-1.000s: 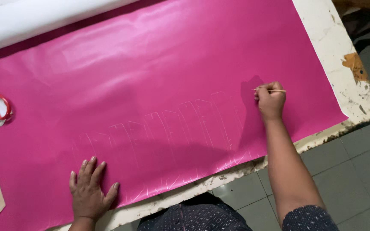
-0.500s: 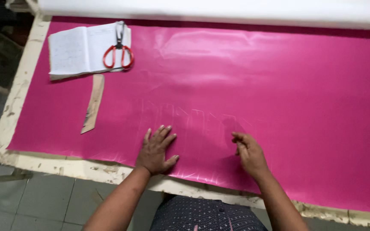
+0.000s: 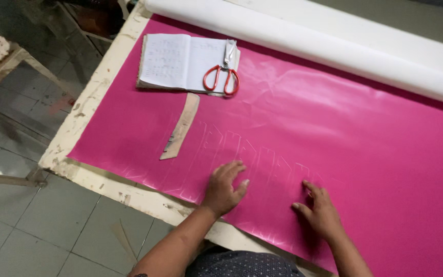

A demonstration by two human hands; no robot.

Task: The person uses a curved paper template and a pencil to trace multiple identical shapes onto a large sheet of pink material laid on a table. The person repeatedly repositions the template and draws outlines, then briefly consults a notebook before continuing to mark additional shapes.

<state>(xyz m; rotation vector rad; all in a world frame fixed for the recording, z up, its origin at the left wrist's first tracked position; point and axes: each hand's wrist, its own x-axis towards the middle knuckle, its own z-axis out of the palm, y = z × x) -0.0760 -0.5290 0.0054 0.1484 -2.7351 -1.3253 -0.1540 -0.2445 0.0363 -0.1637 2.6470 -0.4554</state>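
Note:
A glossy pink sheet (image 3: 334,128) covers the white worktable (image 3: 85,110). Faint chalk outlines of narrow strips run across it near the front edge. My left hand (image 3: 224,187) lies flat on the sheet with fingers spread, pressing on the outlines. My right hand (image 3: 319,210) rests on the sheet to the right, fingers bent and on the material; I cannot tell whether it holds chalk. A long tan cardboard template (image 3: 181,127) lies on the sheet, left of my left hand.
An open notebook (image 3: 178,64) sits at the sheet's far left corner with red-handled scissors (image 3: 222,74) on it. A white fabric roll (image 3: 308,43) lies along the table's far side. Tiled floor and a wooden stand (image 3: 1,66) are to the left.
The view has swung left along the table. My right hand, earlier marking with a thin chalk stick at the right end, now rests near my left hand on the sheet.

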